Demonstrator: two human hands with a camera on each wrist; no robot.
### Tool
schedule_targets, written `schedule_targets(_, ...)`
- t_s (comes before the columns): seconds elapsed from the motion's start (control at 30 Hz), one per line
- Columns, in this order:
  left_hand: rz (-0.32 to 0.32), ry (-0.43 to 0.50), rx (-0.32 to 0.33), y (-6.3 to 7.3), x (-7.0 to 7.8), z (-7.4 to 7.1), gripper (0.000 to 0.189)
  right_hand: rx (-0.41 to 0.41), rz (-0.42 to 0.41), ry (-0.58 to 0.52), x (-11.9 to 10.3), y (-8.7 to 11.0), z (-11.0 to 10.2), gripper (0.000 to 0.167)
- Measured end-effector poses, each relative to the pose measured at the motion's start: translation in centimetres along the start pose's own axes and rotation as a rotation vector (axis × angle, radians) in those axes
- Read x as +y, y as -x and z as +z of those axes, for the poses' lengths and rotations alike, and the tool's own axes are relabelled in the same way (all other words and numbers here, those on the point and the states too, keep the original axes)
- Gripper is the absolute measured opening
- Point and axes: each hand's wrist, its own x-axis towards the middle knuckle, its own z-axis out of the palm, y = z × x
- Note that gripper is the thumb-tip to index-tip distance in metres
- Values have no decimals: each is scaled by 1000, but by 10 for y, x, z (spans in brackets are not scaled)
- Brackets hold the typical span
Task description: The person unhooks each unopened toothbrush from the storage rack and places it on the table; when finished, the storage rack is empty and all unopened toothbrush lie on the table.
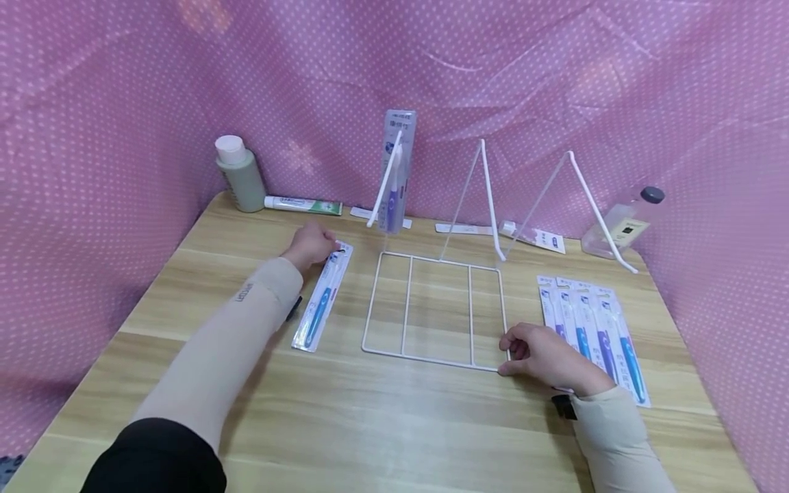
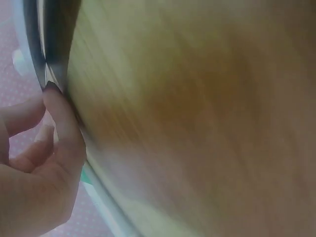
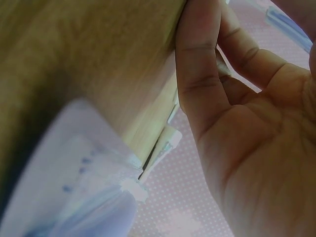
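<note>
A white wire rack (image 1: 403, 307) stands mid-table, with a flat grid in front and angled wire prongs rising behind. My right hand (image 1: 545, 352) grips its front right corner, fingers and thumb at the wire. To the left, a packaged toothbrush (image 1: 322, 300) with a blue handle lies slanted on the table. My left hand (image 1: 310, 245) pinches its far end; the left wrist view shows the fingertips (image 2: 52, 89) at the pack's edge. Another packaged toothbrush (image 1: 390, 198), with a purple handle, stands upright at the leftmost prong.
Several packaged toothbrushes (image 1: 594, 335) lie side by side at the right, near my right wrist. Along the back are a green bottle (image 1: 243, 179), a toothpaste tube (image 1: 305, 205), a white tube (image 1: 539, 237) and a clear bottle (image 1: 619, 226). Pink dotted cloth (image 1: 320, 82) hangs around the table.
</note>
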Motion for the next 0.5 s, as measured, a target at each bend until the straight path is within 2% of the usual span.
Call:
schedule_targets(0.2, 65, -172, 55, 4, 3, -1, 16, -5, 8, -1, 2, -1, 0, 33)
schedule_targets(0.37, 83, -225, 52, 5, 4, -5, 23, -4, 9, -4, 3, -1, 0, 32)
schedule_targets(0.43, 78, -190, 60, 6, 7, -9, 26, 1, 2, -3, 2, -1, 0, 33)
schedule_targets(0.5, 69, -71, 82, 9, 17, -17, 28, 4, -10, 0, 2, 1, 0, 34)
